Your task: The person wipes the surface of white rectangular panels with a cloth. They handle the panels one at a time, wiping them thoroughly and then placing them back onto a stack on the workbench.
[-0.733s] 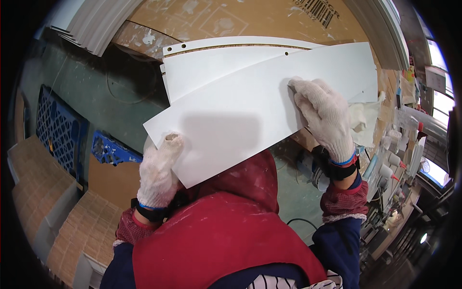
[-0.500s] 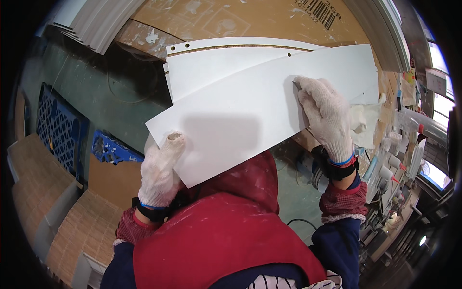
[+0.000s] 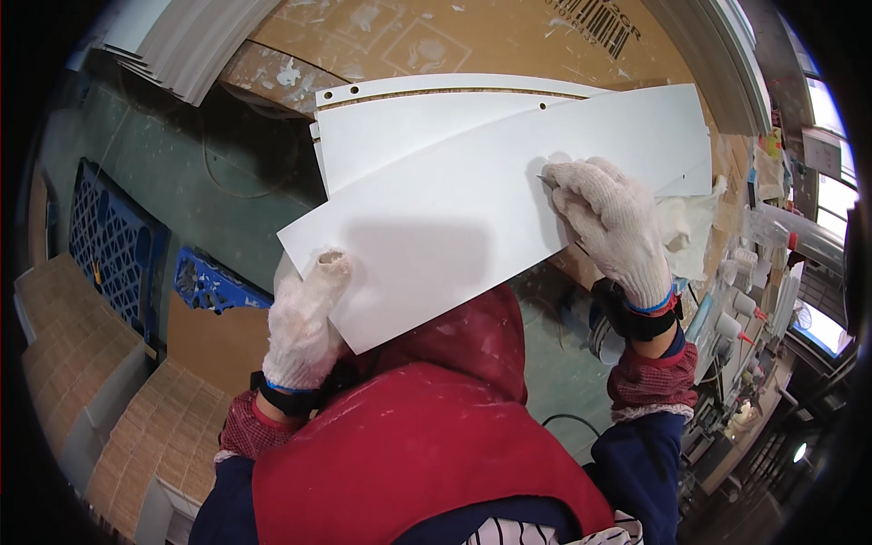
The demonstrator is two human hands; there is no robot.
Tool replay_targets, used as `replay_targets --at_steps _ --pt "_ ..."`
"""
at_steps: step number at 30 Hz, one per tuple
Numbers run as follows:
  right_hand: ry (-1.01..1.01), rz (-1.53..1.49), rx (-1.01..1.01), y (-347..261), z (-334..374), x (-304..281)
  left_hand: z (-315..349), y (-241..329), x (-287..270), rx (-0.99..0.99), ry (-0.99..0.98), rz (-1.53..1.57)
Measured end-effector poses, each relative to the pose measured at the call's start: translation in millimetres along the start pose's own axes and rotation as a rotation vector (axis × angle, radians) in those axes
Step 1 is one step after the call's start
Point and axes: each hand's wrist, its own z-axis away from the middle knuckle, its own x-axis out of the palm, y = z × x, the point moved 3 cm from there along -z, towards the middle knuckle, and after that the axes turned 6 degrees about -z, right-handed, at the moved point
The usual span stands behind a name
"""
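Observation:
A long white board [image 3: 427, 227] lies slantwise before me, with a small dark hole near its far edge. My left hand [image 3: 307, 313], in a white knit glove, is closed on the board's near left end, thumb on top and fingers underneath. My right hand [image 3: 613, 218], gloved alike, is over the right half of the board. Its fingers are pinched round a thin tool with a dark pointed tip [image 3: 546, 181]; the rest of the tool is hidden in the glove. Beneath the board rests another white board [image 3: 391, 127] with holes at its left end.
Under the boards is a brown cardboard sheet [image 3: 490, 41] with white smears. Stacked pale panels [image 3: 173, 41] stand far left, more [image 3: 727, 73] far right. Blue plastic pallets [image 3: 113, 241] and stacked boards [image 3: 163, 445] are at left. Bottles with red tips [image 3: 731, 327] crowd the right side.
My right hand has shifted slightly left and nearer to me over the board, and the dark tip shows more. The left hand and the board have hardly moved.

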Motion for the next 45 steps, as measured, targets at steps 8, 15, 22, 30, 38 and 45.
replay_targets --at_steps 8,15,22,30,38,45 --pt "0.470 0.240 0.284 54.3 -15.6 -33.8 -1.5 -6.9 -4.7 0.131 0.036 -0.203" --pt "0.447 0.373 -0.132 24.1 -24.5 -1.9 -2.1 -4.5 -1.7 -0.058 -0.043 0.103" --pt "0.153 0.521 -0.388 -99.9 -9.9 91.4 -7.8 -3.1 8.6 -0.019 -0.330 0.773" --pt "-0.039 -0.042 -0.463 -101.3 19.1 69.0 -14.8 -20.8 -6.0 -0.008 -0.472 0.814" --pt "0.388 0.333 -0.234 -30.2 -16.8 33.7 -13.3 -11.4 0.5 -0.043 -0.441 0.743" --pt "-0.129 0.056 -0.531 -119.5 10.0 110.1 -12.5 -10.4 0.0 -0.069 -0.453 0.773"
